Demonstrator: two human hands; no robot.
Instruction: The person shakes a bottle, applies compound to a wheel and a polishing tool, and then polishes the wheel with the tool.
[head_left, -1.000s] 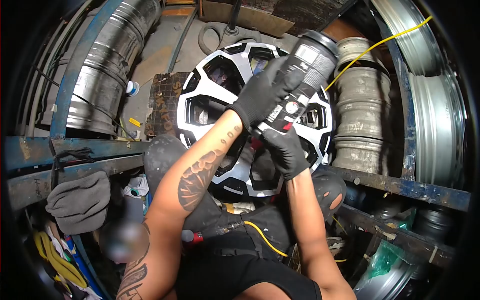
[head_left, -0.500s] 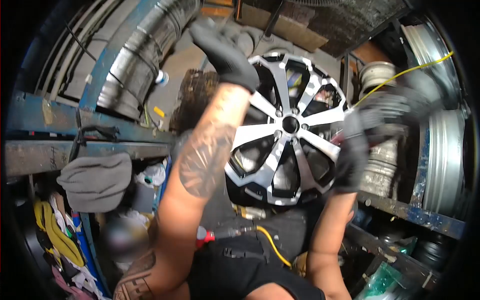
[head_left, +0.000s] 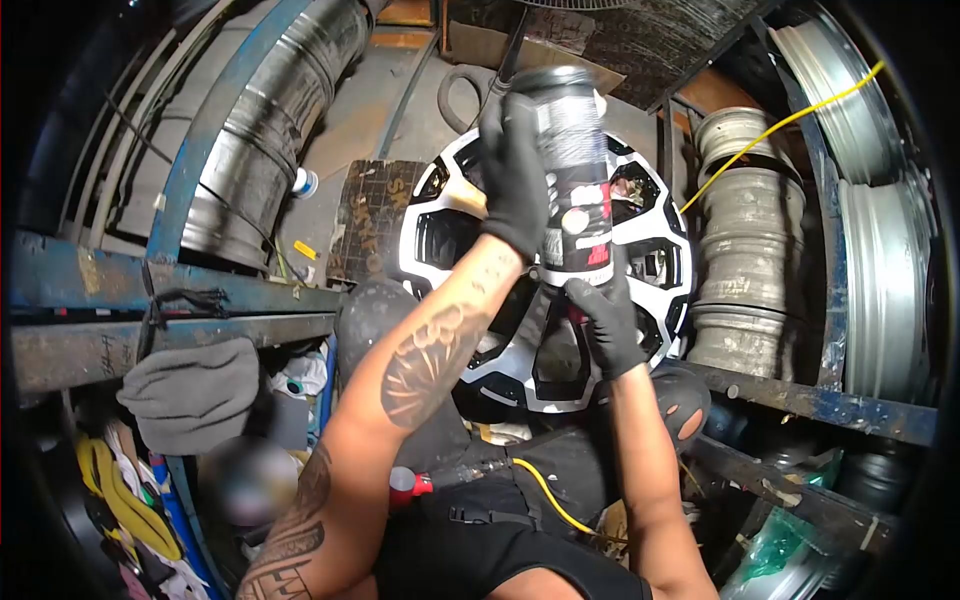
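Both my hands wear dark grey gloves. In front of me they hold a black bottle (head_left: 577,190) with a red, white and black printed label and a dark rounded top. My left hand (head_left: 515,180) wraps the left side of its upper part. At the bottle's base, the fingers and thumb of my right hand (head_left: 612,322) close on its lower end. Behind the bottle, a black and silver alloy wheel (head_left: 655,240) lies face up before my knees, with its hub partly hidden.
Stacked wheel rims (head_left: 745,230) stand to the right, below a yellow hose (head_left: 780,125). More silver rims (head_left: 270,130) lie behind a blue metal frame (head_left: 215,110) at left. A grey cap (head_left: 192,395) hangs there. A red-ended tool (head_left: 408,487) rests by my lap.
My right hand has come in from the right, and the bottle is now upright between both hands over the wheel. My left hand has moved right and down, closing from open onto it.
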